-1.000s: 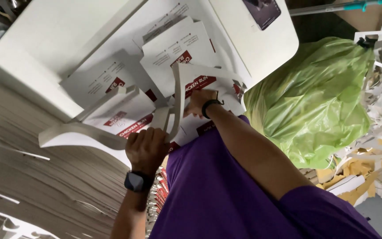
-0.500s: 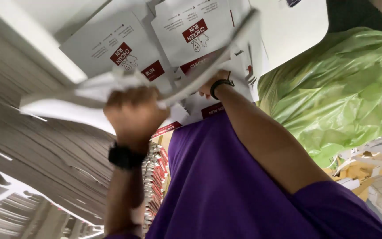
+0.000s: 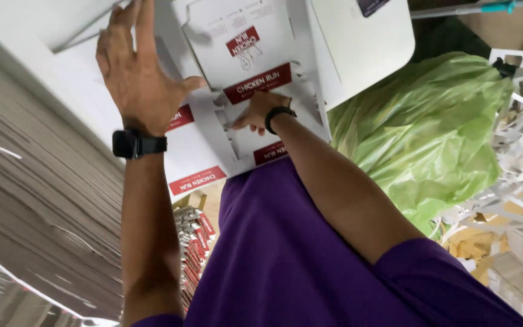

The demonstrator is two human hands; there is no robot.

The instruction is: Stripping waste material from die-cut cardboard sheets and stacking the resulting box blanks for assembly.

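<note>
- L hand [image 3: 137,72]: fingers spread flat on white sheet [image 3: 80,91], gripping nothing.
- R hand [image 3: 255,112]: fingers closed, pinching carton blank [image 3: 261,54].
- Green bag [image 3: 419,139] at right.

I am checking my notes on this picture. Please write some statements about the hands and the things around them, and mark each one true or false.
1. The left hand lies open and flat, fingers spread, on the white cardboard sheets. True.
2. The right hand is lifted high in the air, away from the sheets. False: it rests on the printed sheets.
3. A green plastic bag lies to the right of the sheets. True.
4. Both wrists are bare. False: the left wrist has a black watch, the right a black band.
5. The person wears a yellow shirt. False: the shirt is purple.
</note>
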